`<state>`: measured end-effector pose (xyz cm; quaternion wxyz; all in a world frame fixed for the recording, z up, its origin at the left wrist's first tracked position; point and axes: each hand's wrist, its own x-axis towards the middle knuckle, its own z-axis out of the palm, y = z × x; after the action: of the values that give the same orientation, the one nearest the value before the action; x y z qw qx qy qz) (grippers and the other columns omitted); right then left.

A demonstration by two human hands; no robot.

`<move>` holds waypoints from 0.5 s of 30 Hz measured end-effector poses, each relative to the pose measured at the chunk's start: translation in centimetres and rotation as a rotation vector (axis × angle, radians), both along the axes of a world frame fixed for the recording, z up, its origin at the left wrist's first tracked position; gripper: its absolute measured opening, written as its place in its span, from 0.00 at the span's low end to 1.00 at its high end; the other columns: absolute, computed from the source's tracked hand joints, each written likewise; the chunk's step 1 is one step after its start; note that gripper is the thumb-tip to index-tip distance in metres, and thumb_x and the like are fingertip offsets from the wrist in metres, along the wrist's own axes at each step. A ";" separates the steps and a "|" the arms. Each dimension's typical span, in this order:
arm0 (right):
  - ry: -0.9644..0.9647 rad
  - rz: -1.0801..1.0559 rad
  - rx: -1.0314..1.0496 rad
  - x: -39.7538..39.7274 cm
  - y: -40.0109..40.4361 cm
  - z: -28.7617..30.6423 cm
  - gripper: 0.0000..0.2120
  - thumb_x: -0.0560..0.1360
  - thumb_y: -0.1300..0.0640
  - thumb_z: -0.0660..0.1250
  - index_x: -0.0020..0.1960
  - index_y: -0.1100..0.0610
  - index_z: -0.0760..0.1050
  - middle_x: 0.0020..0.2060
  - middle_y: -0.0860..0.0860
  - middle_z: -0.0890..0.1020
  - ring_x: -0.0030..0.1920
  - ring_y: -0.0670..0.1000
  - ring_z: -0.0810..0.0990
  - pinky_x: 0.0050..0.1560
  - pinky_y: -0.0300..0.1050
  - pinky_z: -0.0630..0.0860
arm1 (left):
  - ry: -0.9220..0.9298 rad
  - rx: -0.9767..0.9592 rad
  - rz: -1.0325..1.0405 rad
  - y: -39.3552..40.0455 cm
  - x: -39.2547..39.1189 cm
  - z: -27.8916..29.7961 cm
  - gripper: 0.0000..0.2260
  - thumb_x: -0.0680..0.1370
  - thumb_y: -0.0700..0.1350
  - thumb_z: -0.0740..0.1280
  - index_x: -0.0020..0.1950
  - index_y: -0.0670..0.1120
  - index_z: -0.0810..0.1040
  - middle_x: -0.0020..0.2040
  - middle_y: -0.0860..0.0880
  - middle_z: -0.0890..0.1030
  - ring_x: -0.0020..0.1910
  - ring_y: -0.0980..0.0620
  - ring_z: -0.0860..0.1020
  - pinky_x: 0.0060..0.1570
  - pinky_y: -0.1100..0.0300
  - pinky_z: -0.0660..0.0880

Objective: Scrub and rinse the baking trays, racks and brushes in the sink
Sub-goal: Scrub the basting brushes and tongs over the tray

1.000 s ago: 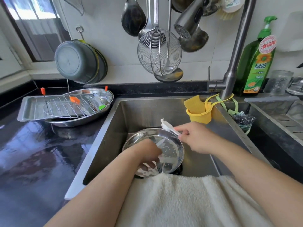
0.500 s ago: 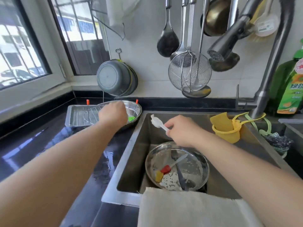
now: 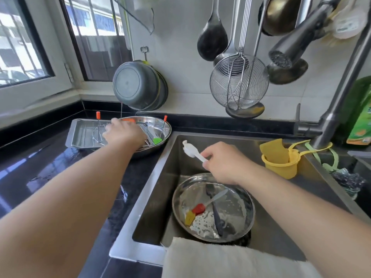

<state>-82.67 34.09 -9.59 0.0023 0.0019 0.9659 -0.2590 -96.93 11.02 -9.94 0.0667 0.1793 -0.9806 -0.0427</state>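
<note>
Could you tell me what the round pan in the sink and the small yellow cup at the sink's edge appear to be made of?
Round pan: looks like polished stainless steel, since it mirrors its surroundings and shows bright glare. Yellow cup: probably plastic or silicone, with a matte, uniformly coloured surface and no reflections; the picture cannot settle which.

two bare forearms, no sleeves, no gloves

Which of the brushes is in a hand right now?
The white brush, pinched by its handle in the right hand above the sink. The red and yellow ones lie loose in the round pan.
</note>
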 end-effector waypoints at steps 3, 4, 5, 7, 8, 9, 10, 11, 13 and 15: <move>0.025 -0.013 -0.003 0.5 0.9 0.4 0.11 0.81 0.59 0.66 0.60 0.51 0.82 0.46 0.52 0.83 0.41 0.53 0.82 0.37 0.46 0.79 | 0.177 0.037 -0.082 0.2 2.0 0.5 0.19 0.83 0.45 0.55 0.71 0.39 0.72 0.67 0.37 0.73 0.68 0.35 0.71 0.63 0.41 0.71; 0.030 -0.018 -0.010 0.9 1.4 0.6 0.10 0.82 0.59 0.66 0.60 0.51 0.82 0.46 0.52 0.82 0.40 0.52 0.82 0.35 0.44 0.76 | 0.247 0.047 -0.154 0.5 2.8 0.6 0.16 0.82 0.43 0.56 0.64 0.40 0.76 0.63 0.37 0.76 0.64 0.35 0.74 0.58 0.42 0.72; 0.035 -0.026 -0.016 1.3 2.1 0.8 0.10 0.82 0.58 0.66 0.60 0.51 0.82 0.46 0.52 0.82 0.39 0.52 0.81 0.34 0.43 0.74 | 0.304 0.081 -0.234 0.9 3.8 0.5 0.12 0.81 0.42 0.56 0.56 0.41 0.77 0.57 0.37 0.78 0.57 0.35 0.76 0.51 0.45 0.72; 0.046 -0.053 -0.011 2.4 4.0 1.0 0.10 0.82 0.57 0.65 0.59 0.51 0.82 0.44 0.51 0.83 0.38 0.52 0.80 0.32 0.44 0.72 | 0.311 0.272 -0.373 2.6 6.5 0.3 0.13 0.84 0.45 0.54 0.44 0.42 0.72 0.47 0.38 0.79 0.45 0.37 0.76 0.44 0.49 0.69; 0.055 -0.074 -0.004 3.0 5.0 1.0 0.09 0.82 0.57 0.64 0.57 0.51 0.83 0.42 0.51 0.83 0.38 0.53 0.80 0.33 0.48 0.74 | 0.265 0.437 -0.427 3.9 8.1 0.1 0.16 0.86 0.47 0.54 0.42 0.43 0.71 0.42 0.40 0.79 0.40 0.40 0.75 0.40 0.51 0.69; 0.066 -0.097 -0.001 3.5 6.2 1.0 0.09 0.81 0.56 0.64 0.54 0.52 0.83 0.41 0.53 0.83 0.38 0.54 0.80 0.36 0.52 0.77 | 0.204 0.621 -0.472 5.3 9.7 -0.3 0.17 0.86 0.47 0.56 0.41 0.43 0.72 0.38 0.42 0.79 0.36 0.42 0.74 0.36 0.54 0.69; 0.080 -0.119 -0.005 4.0 7.3 0.9 0.10 0.81 0.55 0.63 0.52 0.54 0.84 0.40 0.54 0.84 0.37 0.54 0.79 0.39 0.55 0.78 | 0.126 0.778 -0.507 6.8 11.2 -0.8 0.16 0.86 0.45 0.58 0.41 0.43 0.74 0.35 0.43 0.80 0.33 0.45 0.74 0.32 0.57 0.69; 0.105 -0.139 -0.012 4.4 8.4 0.8 0.11 0.81 0.54 0.63 0.48 0.55 0.83 0.40 0.56 0.84 0.36 0.54 0.78 0.39 0.55 0.78 | 0.044 0.885 -0.534 8.4 12.6 -1.3 0.14 0.86 0.43 0.59 0.43 0.42 0.76 0.34 0.43 0.82 0.31 0.47 0.74 0.30 0.60 0.69; 0.166 -0.184 -0.049 5.2 10.0 0.2 0.14 0.82 0.54 0.62 0.40 0.53 0.80 0.38 0.55 0.83 0.34 0.52 0.75 0.34 0.49 0.72 | -0.078 0.978 -0.581 11.2 14.4 -3.0 0.09 0.85 0.40 0.61 0.48 0.42 0.78 0.36 0.43 0.85 0.32 0.49 0.77 0.32 0.60 0.71; 0.221 -0.241 -0.104 5.8 11.2 -1.3 0.16 0.83 0.53 0.61 0.38 0.51 0.77 0.35 0.53 0.81 0.34 0.54 0.74 0.32 0.46 0.67 | -0.155 1.040 -0.580 13.1 15.3 -4.6 0.08 0.85 0.38 0.60 0.50 0.42 0.77 0.36 0.44 0.85 0.31 0.48 0.77 0.31 0.59 0.70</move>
<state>-76.89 45.28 -10.91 -0.1351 0.0890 0.9383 -0.3056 -81.58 24.17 -14.57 -0.1158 -0.0842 -0.8419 -0.5203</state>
